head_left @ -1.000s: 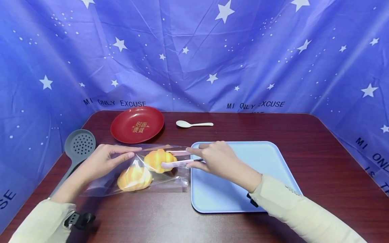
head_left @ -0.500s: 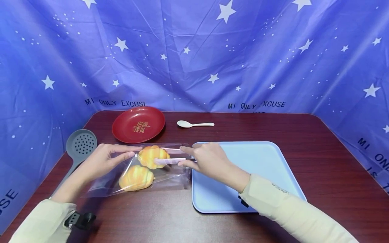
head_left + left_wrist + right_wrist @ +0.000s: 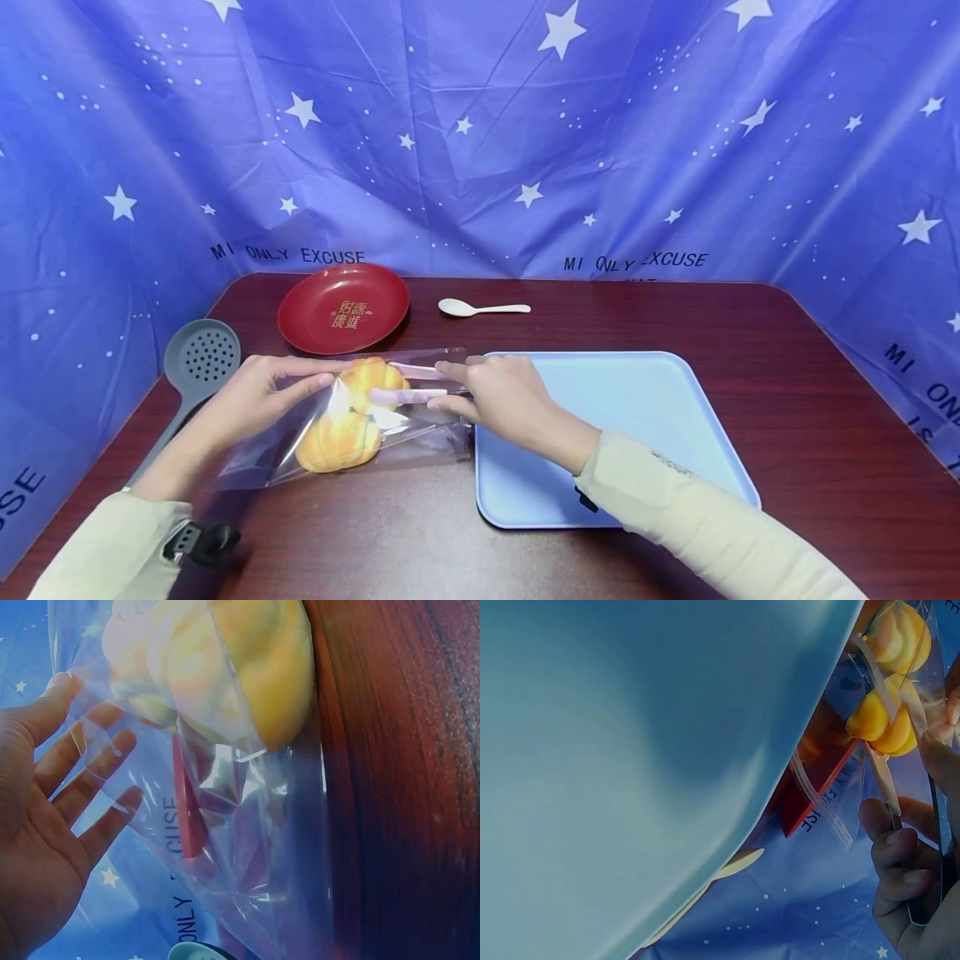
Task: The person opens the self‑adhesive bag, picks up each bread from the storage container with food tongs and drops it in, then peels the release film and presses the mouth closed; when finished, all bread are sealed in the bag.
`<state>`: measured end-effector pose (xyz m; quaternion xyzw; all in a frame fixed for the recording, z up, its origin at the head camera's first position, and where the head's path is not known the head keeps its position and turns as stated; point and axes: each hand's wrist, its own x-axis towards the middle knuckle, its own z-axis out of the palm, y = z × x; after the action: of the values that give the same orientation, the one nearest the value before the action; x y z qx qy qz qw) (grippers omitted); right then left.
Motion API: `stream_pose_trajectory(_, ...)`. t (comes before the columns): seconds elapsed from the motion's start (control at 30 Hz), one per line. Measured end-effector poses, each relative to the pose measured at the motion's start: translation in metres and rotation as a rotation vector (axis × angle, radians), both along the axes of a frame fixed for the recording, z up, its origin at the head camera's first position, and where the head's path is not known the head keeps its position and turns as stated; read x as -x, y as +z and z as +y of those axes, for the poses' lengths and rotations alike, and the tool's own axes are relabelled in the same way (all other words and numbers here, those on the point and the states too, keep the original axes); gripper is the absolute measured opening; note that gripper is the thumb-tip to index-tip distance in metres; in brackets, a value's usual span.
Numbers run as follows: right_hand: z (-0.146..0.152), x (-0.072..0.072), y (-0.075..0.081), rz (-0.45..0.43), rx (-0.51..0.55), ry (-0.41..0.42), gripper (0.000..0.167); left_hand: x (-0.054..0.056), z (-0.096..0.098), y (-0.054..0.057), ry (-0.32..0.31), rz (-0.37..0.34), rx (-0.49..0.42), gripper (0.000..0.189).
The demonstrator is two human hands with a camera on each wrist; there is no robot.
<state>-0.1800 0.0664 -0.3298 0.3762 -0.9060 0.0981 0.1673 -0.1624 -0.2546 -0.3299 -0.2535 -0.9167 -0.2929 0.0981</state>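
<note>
My left hand [image 3: 251,400] pinches the edge of a clear plastic bag [image 3: 431,437], several of its fingers spread behind the film in the left wrist view. My right hand [image 3: 506,396] grips a pair of tongs [image 3: 412,397] with pale pink tips and a metal handle [image 3: 919,915]. The tips reach inside the bag and sit either side of a yellow bread roll [image 3: 360,379]. Nearer the front of the table, a second bread roll [image 3: 337,443] lies in the bag, touching the first. Glare on the film partly masks both rolls.
A light blue tray [image 3: 645,433] lies under my right forearm. Behind the bag stands a red plate [image 3: 307,321] with gold characters. A white spoon [image 3: 495,309] rests at the back, and a grey skimmer [image 3: 202,354] lies at the left.
My right hand has moved left with the tongs, carrying the bread roll deeper into the bag and against the other roll. My left hand has stayed nearly still at the bag's edge.
</note>
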Motion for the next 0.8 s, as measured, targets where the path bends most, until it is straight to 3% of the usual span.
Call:
stream_pose_trajectory(0.17,-0.0033,0.0034,-0.001,-0.017,-0.005,-0.009,0.047,0.0008,-0.0003,-0.0012,-0.001,0.015,-0.007,0.03)
stream_pose_trajectory(0.6,-0.0069,0.0066,-0.0021,0.215,-0.097,0.037,0.049,0.0024,0.0006,-0.003,-0.015,0.029,-0.033,0.03)
stream_pose_trajectory(0.8,-0.0079,0.005,0.0026,0.228,-0.166,0.031,0.047,0.0027,-0.0001,-0.0037,-0.017,0.033,-0.029,0.03)
